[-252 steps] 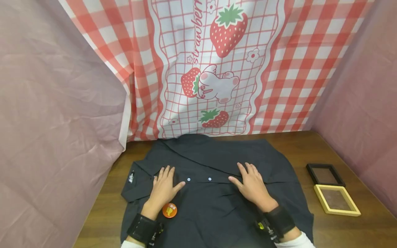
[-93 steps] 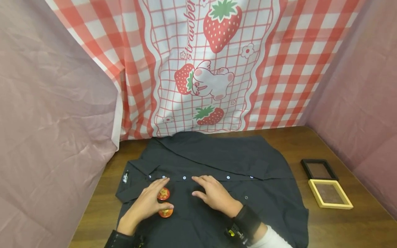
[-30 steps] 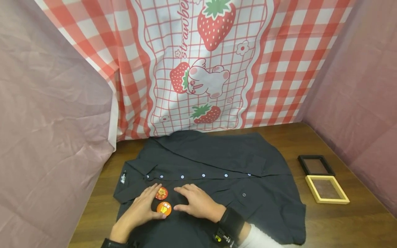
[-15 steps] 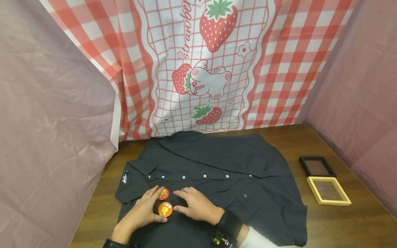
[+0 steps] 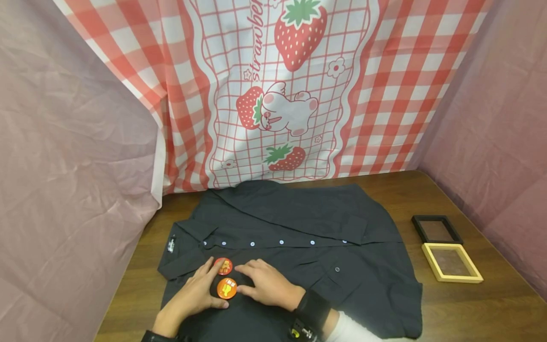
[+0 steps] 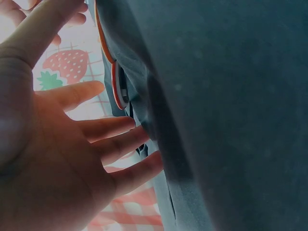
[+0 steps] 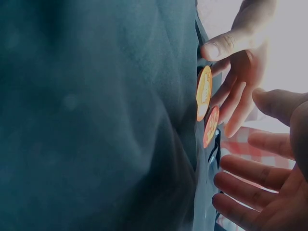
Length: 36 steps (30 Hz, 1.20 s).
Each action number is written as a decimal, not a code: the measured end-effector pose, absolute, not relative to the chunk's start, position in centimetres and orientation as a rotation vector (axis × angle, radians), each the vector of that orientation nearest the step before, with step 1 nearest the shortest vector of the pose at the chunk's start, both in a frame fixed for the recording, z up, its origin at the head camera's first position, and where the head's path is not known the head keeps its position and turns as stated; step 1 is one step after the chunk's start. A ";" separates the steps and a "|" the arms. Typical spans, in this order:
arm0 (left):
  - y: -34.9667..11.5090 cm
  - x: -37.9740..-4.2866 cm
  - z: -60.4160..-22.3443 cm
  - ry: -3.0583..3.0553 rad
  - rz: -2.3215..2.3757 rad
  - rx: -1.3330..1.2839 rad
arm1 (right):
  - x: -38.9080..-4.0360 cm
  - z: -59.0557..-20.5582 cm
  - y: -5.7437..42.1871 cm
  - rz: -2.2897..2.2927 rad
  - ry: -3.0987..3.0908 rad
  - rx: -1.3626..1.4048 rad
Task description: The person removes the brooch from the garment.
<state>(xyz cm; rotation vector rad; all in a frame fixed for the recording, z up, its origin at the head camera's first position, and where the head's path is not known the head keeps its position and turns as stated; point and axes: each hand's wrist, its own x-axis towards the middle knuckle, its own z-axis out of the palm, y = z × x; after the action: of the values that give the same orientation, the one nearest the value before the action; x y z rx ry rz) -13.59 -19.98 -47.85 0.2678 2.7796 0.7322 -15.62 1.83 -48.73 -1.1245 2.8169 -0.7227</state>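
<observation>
A dark button-up shirt point(image 5: 290, 270) lies spread out, its collar to the left. Two round pin badges sit on its chest: a red one point(image 5: 223, 266) and, just nearer, an orange one point(image 5: 227, 288) with a yellow figure. My left hand point(image 5: 192, 290) is at their left side, fingers extended, index fingertip over the red badge's edge, thumb just below the orange one. My right hand point(image 5: 270, 284) stands to their right, its thumb close to the orange badge. In the right wrist view, both badges point(image 7: 204, 94) show side-on between the hands; neither hand grips anything.
A black frame point(image 5: 437, 229) and a pale yellow frame point(image 5: 453, 262) lie on the wooden table point(image 5: 448, 313) to the right. A red-checked strawberry cloth point(image 5: 278, 95) hangs behind the shirt; pink fabric point(image 5: 77, 166) hangs at both sides.
Earlier both hands lay spread flat on the shirt, well apart. The right hand has since moved left to the badges, and the left hand's fingers have drawn back, showing more of the red badge.
</observation>
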 end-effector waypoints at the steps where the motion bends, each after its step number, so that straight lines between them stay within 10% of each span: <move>1: -20.0 -13.6 -47.9 2.781 0.725 0.269 | -15.6 -48.8 1.8 -0.720 2.817 -1.125; 36: -19.8 -13.7 -48.4 2.825 0.621 0.315 | -15.1 -49.4 0.2 -0.631 2.806 -1.173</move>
<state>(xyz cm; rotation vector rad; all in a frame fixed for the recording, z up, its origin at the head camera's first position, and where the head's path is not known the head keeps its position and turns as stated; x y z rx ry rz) -13.74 -19.83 -48.36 0.3147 2.8248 0.6207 -15.14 0.19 -49.41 -1.1725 2.8059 -0.6308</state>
